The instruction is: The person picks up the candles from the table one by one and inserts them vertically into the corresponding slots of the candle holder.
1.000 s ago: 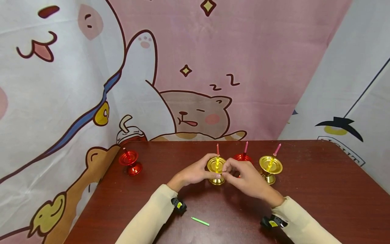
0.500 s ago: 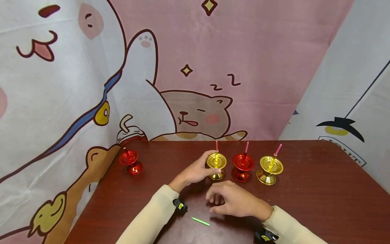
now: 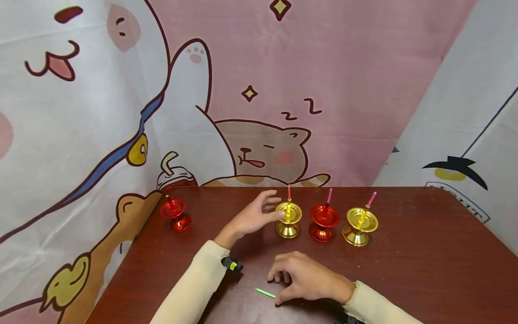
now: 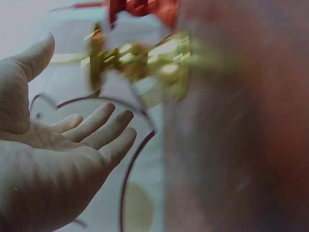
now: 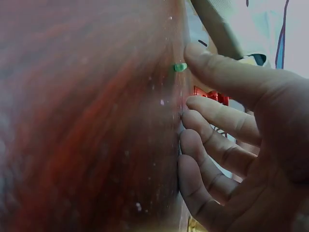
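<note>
A gold candle holder with a thin red candle upright in it stands mid-table. My left hand is at its left side with fingers spread; the left wrist view shows a gap between the hand and the gold holder. Nearer the front edge, a green candle lies flat on the table. Over its right end hovers my right hand, thumb low beside the candle and fingers loosely bent. The right wrist view shows the end of the green candle by the thumb tip, with nothing gripped.
To the right stand a red holder and another gold holder, each bearing a pink candle. At the far left is a red holder with a dark red stub. A printed cloth hangs behind the brown table.
My right hand has left the middle gold holder and come down to the green candle. My left hand has let go of that holder and drawn slightly left.
</note>
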A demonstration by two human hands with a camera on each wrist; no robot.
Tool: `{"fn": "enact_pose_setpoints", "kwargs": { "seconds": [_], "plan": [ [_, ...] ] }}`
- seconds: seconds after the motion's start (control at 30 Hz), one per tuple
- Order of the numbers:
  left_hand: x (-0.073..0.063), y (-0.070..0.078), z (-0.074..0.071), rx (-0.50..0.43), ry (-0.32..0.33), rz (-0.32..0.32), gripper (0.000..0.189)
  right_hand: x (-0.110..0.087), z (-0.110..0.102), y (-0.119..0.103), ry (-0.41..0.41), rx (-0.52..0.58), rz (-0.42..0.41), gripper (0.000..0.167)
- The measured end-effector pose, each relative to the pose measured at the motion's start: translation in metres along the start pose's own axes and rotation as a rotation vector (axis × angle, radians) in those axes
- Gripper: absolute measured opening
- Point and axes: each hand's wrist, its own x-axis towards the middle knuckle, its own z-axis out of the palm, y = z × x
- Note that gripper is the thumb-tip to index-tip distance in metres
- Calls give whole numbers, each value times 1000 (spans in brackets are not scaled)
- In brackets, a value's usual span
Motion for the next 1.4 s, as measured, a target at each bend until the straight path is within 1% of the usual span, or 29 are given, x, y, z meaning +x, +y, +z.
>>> {"fn": "enact_pose_setpoints", "kwargs": {
  "seconds": [0.07,0.13,0.23,0.33,0.47,0.53,0.6,0.67,0.73,0.83,0.97,1.07,1.13,1.23,1.4],
  "plan": [
    [-3,7,-14,-27,37,20,74,0,0,-1,-2,5,7,30],
    [-8,14,-30,-43,93,50,69,0,0,-1,-2,3,10,28],
    [-17,21,-56,-16,200,86,62,-1,1,-2,1,-5,5,26],
    [-29,26,-81,58,309,103,56,-1,2,-2,1,-7,-1,25],
    [-47,28,-110,206,446,81,51,-1,2,-2,0,-3,0,23],
    [-55,26,-124,293,506,60,49,-1,2,-2,-1,3,3,23],
    [-64,24,-138,364,554,34,49,-1,3,-1,-4,10,5,23],
    [-73,20,-151,406,582,6,51,-1,2,-1,-6,16,5,23],
    [-82,17,-163,410,590,-27,54,-1,2,-1,-9,20,4,22],
    [-94,10,-177,371,578,-96,61,-1,1,-2,-19,35,13,21],
    [-106,0,-190,331,528,-186,73,-1,1,-3,-30,48,33,20],
    [-109,-8,-195,310,476,-225,80,-2,1,-4,-27,42,35,20],
    [-110,-13,-198,280,443,-242,84,-2,1,-4,-24,39,30,19],
    [-111,-22,-200,214,405,-251,90,-2,1,-4,-25,42,33,19],
    [-115,-40,-207,93,377,-233,91,-2,2,-3,-28,44,33,18]
  ]
}}
